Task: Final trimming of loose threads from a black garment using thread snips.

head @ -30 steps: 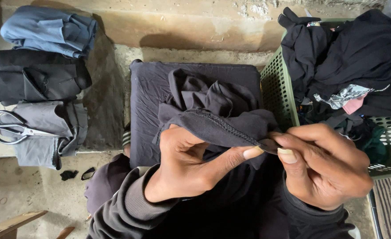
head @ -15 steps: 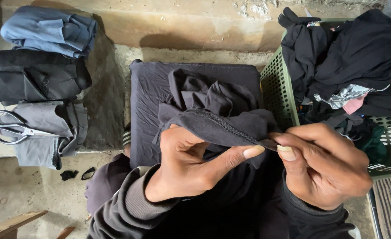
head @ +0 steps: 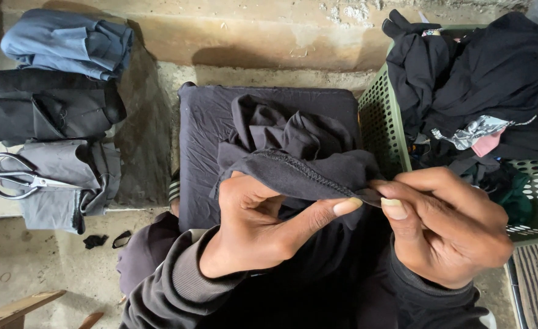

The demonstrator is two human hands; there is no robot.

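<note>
Landmark: a dark cushion (head: 208, 134) is laid flat on the concrete floor (head: 31, 262), and every place below is given relative to it.
Garment: a dark grey garment (head: 293, 152) is bunched over the near right part of the cushion, with a stitched hem (head: 299, 170) turned up toward the camera.
Left hand: the left hand (head: 250, 228) is held at the near edge of the cushion, under the hem; the cloth is draped over its knuckles and the thumb is stretched along the hem's right end.
Left fingers: they are curled together and closed on the garment.
Right hand: the right hand (head: 445, 228) is held just beyond the cushion's near right corner, touching the hem's end.
Right fingers: the thumb and forefinger are pinched together at the tip of the hem; whether a thread is held there cannot be told.
Basket: a green plastic basket (head: 381, 122) is set touching the right edge of the cushion and is heaped with black clothes (head: 494, 73).
Folded pile: folded clothes (head: 62, 91) in blue, black and grey are stacked to the left of the cushion.
Scissors: a pair of scissors (head: 22, 180) is laid on the nearest grey piece of that pile, well to the left of the cushion.
Sleeves: grey sleeves (head: 177, 286) are seen on the near side of the cushion.
</note>
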